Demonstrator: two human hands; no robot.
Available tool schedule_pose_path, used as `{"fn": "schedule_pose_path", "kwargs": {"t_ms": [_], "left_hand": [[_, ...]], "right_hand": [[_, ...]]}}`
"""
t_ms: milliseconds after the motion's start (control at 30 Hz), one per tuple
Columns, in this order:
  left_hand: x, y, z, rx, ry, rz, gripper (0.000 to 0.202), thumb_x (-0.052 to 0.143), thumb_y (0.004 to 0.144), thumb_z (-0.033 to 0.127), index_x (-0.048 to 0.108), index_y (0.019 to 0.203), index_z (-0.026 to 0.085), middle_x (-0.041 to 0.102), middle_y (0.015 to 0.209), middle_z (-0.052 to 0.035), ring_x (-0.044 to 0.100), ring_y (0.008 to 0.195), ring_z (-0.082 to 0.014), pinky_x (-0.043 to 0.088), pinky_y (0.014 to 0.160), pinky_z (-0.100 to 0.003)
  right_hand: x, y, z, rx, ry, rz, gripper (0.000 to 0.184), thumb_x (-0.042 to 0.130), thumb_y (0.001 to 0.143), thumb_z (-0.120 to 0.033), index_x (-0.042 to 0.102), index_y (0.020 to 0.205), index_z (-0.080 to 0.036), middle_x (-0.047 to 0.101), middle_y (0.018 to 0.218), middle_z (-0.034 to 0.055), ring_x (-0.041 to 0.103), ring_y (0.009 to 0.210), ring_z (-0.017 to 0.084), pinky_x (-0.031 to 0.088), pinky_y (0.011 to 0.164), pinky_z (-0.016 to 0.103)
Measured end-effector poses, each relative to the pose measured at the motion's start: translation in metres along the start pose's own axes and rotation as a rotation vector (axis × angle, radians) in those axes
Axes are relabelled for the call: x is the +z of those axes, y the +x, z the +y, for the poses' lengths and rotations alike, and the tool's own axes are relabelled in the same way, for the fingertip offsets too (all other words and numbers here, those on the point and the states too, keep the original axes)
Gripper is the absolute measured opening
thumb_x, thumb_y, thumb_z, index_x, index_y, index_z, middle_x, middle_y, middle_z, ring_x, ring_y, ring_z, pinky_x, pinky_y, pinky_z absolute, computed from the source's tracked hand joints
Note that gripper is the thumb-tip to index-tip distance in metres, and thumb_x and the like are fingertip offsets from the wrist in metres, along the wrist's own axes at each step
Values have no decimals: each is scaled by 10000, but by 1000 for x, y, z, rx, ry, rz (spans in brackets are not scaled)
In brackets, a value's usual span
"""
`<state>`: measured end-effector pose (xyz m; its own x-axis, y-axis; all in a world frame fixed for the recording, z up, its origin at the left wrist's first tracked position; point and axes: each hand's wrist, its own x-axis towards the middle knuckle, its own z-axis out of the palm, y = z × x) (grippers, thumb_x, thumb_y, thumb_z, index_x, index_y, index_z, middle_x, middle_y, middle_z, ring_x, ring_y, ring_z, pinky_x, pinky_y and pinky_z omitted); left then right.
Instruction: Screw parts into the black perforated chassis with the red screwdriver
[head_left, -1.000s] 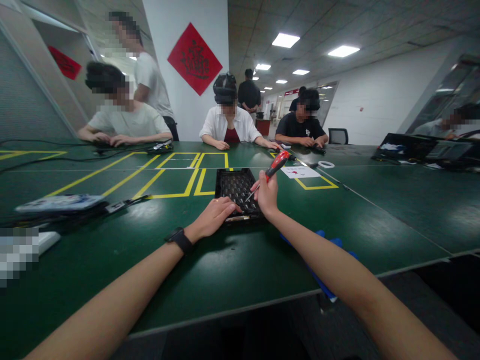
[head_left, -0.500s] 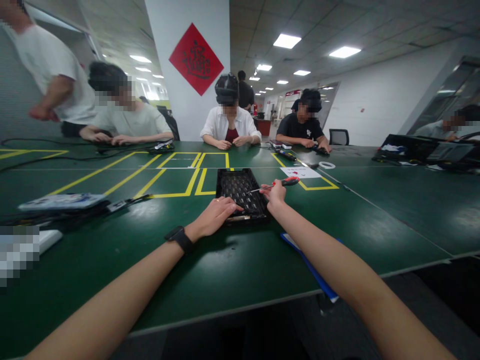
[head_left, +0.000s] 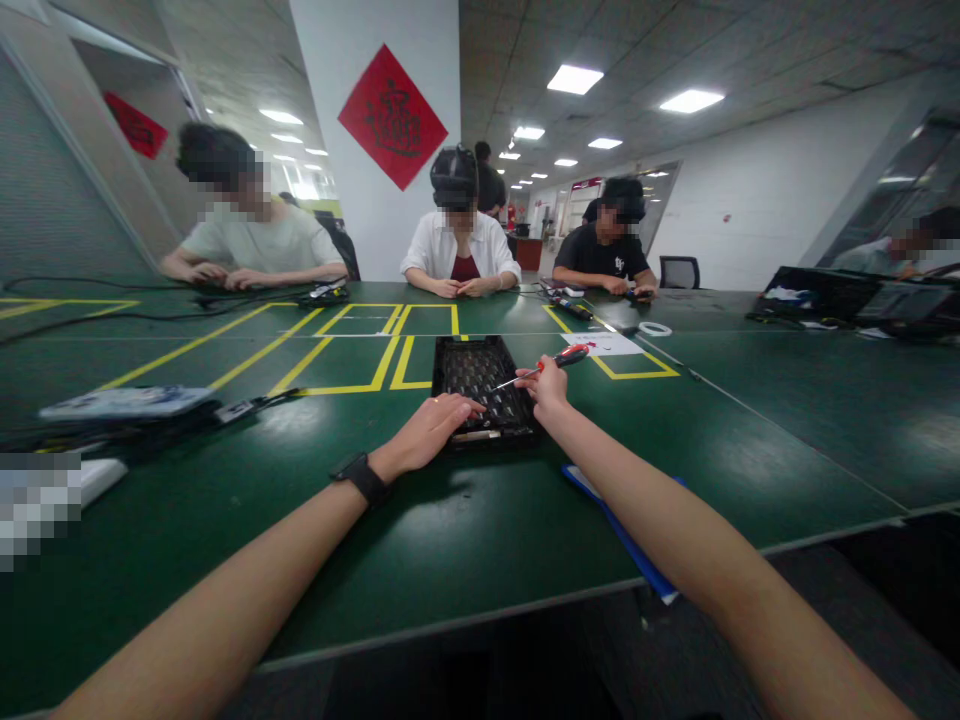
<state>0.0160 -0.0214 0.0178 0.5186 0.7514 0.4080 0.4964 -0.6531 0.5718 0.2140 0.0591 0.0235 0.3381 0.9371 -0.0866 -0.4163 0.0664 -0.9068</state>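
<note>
A black rectangular tray (head_left: 519, 375) lies in front of me on the green table, its floor dotted with several small shiny spots whose kind I cannot make out. My left hand (head_left: 439, 425) rests over the tray's near left edge, open, with fingers stretched out to the right. In my right hand (head_left: 550, 385), at the tray's right side, the fingers are closed around a screwdriver (head_left: 574, 355) with a red and black handle. Its thin shaft slants down to the left and the tip is over the inside of the tray.
A blue folder (head_left: 622, 535) lies partly under my right forearm near the table edge. Left stand a pale flat box (head_left: 127, 402) and cables (head_left: 270, 402). Behind the tray are a white paper (head_left: 604, 344) and a tape roll (head_left: 654, 329). Several people sit opposite.
The screwdriver has shifted slightly left, and its tip lies a little further left inside the tray. My left hand stays put. A standing person at far left has gone from view.
</note>
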Motion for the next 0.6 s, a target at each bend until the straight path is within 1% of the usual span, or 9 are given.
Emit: {"fn": "schedule_pose_path", "kwargs": {"t_ms": [100, 167, 300, 433, 600], "left_hand": [[4, 1, -9, -60, -108, 36, 521, 218, 933, 474, 613, 1115, 187, 642, 1026, -62, 564, 963, -200, 418, 910, -350], [6, 1, -12, -81, -153, 49, 516, 227, 929, 485, 611, 1104, 188, 642, 1017, -58, 567, 959, -198, 421, 913, -349], [7, 2, -12, -93, -194, 63, 510, 245, 921, 497, 615, 1078, 183, 645, 991, -56, 567, 934, -195, 429, 896, -345], [5, 1, -10, -102, -186, 77, 510, 247, 920, 495, 619, 1069, 180, 643, 988, -60, 565, 922, -194, 434, 880, -343], [3, -1, -16, -139, -148, 107, 495, 267, 914, 501, 625, 1049, 186, 642, 967, -52, 563, 884, -190, 434, 847, -332]], "right_hand": [[0, 0, 1, -17, -19, -40, 166, 367, 891, -278, 383, 755, -185, 633, 502, 10, 536, 324, 103, 278, 315, 147], [-1, 0, 1, -24, -19, -65, 173, 365, 897, -280, 386, 755, -183, 642, 517, 14, 541, 328, 99, 275, 318, 143], [-3, -2, 0, -19, 30, -107, 175, 361, 903, -283, 388, 763, -181, 645, 520, 15, 555, 342, 100, 339, 357, 143], [-3, -4, 0, 10, 118, -131, 178, 351, 914, -284, 372, 767, -186, 640, 512, 10, 564, 355, 105, 409, 410, 159], [0, -7, 5, 9, 175, -184, 174, 343, 926, -265, 364, 771, -188, 639, 510, 16, 575, 370, 114, 436, 428, 171]]}}
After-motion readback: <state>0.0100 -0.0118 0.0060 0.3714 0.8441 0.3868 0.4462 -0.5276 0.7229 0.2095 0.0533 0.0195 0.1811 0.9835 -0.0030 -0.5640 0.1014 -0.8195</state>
